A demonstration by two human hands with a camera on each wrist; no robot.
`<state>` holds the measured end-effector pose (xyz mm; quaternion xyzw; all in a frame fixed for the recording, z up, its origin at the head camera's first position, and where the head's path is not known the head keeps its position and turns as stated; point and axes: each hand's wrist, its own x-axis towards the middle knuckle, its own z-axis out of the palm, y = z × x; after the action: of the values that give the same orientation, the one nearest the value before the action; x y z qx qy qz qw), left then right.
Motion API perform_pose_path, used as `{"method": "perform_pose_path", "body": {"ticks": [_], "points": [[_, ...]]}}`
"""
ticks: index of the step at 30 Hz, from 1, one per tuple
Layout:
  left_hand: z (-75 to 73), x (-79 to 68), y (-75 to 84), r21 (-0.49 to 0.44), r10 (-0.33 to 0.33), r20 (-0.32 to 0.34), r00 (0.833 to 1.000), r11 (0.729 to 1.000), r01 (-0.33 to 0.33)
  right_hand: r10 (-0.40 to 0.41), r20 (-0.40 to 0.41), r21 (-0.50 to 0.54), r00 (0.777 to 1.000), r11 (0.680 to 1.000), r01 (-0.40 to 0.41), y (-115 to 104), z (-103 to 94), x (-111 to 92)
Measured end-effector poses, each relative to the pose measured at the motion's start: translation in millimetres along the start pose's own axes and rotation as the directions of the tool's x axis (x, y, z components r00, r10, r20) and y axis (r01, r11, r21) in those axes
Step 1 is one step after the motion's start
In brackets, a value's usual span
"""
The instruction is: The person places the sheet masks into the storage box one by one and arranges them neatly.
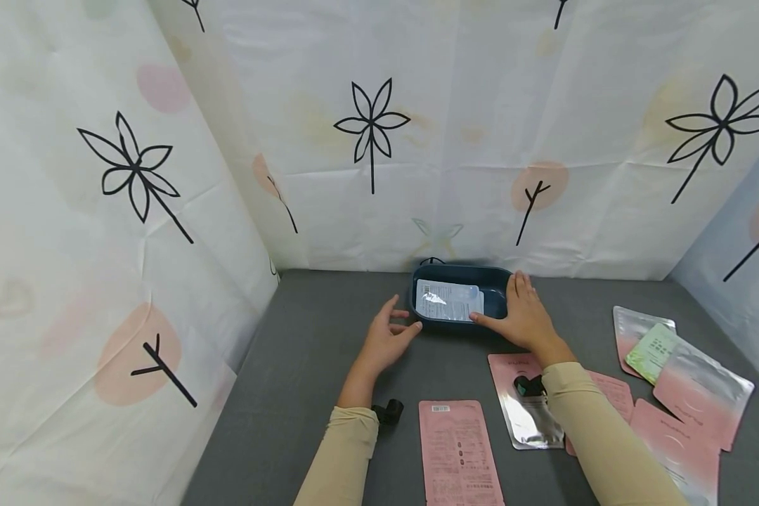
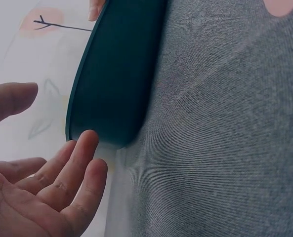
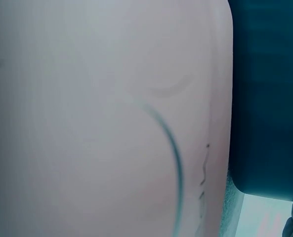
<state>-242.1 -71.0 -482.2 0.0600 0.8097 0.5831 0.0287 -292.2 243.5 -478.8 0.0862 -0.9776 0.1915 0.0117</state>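
Note:
A dark blue-green plastic tray (image 1: 495, 301) stands at the back of the table, with a white printed packet (image 1: 448, 301) lying inside. My left hand (image 1: 383, 339) is beside the tray's left end, its fingers loosely bent and holding nothing. In the left wrist view, its fingertips (image 2: 88, 140) overlap the tray's near corner (image 2: 111, 89). My right hand (image 1: 526, 314) rests on the tray's right end, fingers straight along that end and thumb at the front rim. In the right wrist view, the tray wall (image 3: 270, 98) is beside a large blurred pink pouch (image 3: 111, 123).
A pink printed pouch (image 1: 460, 450) lies front centre. A pink-and-silver pouch (image 1: 531, 422) is partly under my right wrist. Several more pouches, including a green one (image 1: 654, 353), overlap at the right. A patterned white curtain (image 1: 455, 176) hangs close behind the tray.

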Motion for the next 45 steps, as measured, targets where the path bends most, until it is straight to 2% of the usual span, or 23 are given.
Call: {"method": "perform_pose_path", "body": {"ticks": [20,34,41,45], "points": [[2.3,-3.8,-0.7,0.01,0.003,0.007,1.0,1.0,-0.003,-0.013,0.004,-0.007,1.0,1.0,0.013,-2,-0.3,0],[0.2,-8.8,4.9,0.048,0.022,0.071,0.997,0.999,-0.026,-0.005,0.001,-0.007,1.0,1.0,0.005,-1,0.3,2],[-7.7,-13.5,4.9,0.048,0.026,0.042,0.999,0.998,-0.028,-0.004,0.021,-0.004,1.0,1.0,0.004,1,-0.3,2],[-15.8,-20.2,2.7,0.095,0.034,0.046,0.998,0.995,-0.038,-0.003,0.026,-0.007,1.0,1.0,0.003,3,-1.1,2]]}}
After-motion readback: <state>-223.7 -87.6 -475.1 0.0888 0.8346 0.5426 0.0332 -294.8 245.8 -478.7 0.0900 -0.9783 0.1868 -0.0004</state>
